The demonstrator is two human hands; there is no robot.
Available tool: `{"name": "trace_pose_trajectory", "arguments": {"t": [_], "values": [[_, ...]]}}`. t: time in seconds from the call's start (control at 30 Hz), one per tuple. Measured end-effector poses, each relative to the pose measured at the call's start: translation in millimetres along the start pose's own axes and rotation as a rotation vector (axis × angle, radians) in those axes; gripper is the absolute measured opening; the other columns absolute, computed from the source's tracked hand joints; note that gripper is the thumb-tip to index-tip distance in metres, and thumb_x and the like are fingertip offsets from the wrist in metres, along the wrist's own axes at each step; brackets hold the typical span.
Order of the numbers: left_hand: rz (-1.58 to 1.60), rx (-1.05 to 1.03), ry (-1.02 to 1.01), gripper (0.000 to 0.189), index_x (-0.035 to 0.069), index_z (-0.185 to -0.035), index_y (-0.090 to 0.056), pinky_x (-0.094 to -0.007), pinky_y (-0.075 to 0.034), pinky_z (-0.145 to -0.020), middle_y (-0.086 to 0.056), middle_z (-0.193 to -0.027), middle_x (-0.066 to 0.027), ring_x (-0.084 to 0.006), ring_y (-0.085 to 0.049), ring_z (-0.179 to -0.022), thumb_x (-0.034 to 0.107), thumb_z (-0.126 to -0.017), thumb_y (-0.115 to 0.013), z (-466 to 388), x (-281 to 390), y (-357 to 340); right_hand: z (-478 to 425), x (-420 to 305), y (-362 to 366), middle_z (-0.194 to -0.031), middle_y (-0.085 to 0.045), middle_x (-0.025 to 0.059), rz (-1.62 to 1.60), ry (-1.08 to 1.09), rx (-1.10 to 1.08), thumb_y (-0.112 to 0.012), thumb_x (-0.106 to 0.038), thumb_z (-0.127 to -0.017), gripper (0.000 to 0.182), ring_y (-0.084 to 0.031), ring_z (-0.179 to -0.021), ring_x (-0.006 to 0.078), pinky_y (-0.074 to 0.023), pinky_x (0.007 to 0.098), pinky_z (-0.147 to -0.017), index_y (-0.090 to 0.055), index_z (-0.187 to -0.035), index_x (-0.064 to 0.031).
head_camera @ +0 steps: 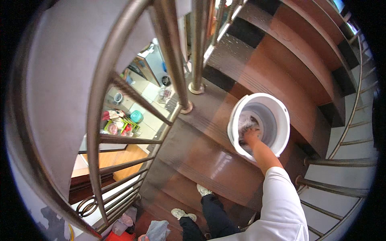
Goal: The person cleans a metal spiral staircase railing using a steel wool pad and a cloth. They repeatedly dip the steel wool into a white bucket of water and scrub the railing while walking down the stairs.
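A white plastic bucket (285,120) stands on a step of the curved staircase, with murky, foamy water (245,119) in the bottom. My right hand (252,135) reaches down into it. The fingers are partly hidden at the water, where a dark patch shows beside them, so whether they grip anything is unclear. At the lower edge of the picture, my left hand (143,238) holds a crumpled grey-blue cloth (157,230); only a few fingertips of that hand show.
Brown and black stair treads (211,153) rise past the bucket. A metal railing (99,99) bounds the left, another railing (340,162) the right. My shoes (181,214) rest on lower steps. A red item (119,236) lies bottom left. Below the railing, a green basket (128,125) stands on a tiled floor.
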State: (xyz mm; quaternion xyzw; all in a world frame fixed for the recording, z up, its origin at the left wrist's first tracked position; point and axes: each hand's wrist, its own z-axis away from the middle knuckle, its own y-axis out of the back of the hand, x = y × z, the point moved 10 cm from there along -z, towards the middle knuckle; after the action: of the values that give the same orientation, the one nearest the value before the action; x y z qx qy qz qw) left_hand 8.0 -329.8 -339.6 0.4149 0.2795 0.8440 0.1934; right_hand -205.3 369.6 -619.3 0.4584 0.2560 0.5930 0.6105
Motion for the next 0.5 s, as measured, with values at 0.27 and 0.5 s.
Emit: {"name": "trace_pose_trajectory", "arguments": {"t": [0.27,0.5], "values": [[0.254,0.170,0.078,0.024,-0.001,-0.099,-0.058,-0.0299,-0.043,-0.079,-0.061,-0.094,-0.0090,-0.0184,-0.055,-0.087,0.021,-0.089,-0.055,21.1,-9.6,36.9,47.8,-7.3,75.2,-0.131,-0.040,0.0093,-0.525,-0.203,-0.326,-0.054,-0.028,-0.080,0.056,-0.038,-0.119,0.0222,-0.0308,0.0324,-0.100,-0.036,-0.130,-0.0101],[0.103,0.292,-0.023,0.021,0.002,-0.096,-0.060,-0.0317,-0.045,-0.074,-0.062,-0.088,-0.0102,-0.0193,-0.057,-0.081,0.021,-0.088,-0.056,36.9,-63.3,93.7,81.1,20.8,132.0,-0.126,-0.049,0.0169,-0.755,-0.241,0.389,-0.061,-0.030,-0.074,0.058,-0.044,-0.119,0.0274,-0.0303,0.0339,-0.103,-0.048,-0.126,-0.0092]]}}
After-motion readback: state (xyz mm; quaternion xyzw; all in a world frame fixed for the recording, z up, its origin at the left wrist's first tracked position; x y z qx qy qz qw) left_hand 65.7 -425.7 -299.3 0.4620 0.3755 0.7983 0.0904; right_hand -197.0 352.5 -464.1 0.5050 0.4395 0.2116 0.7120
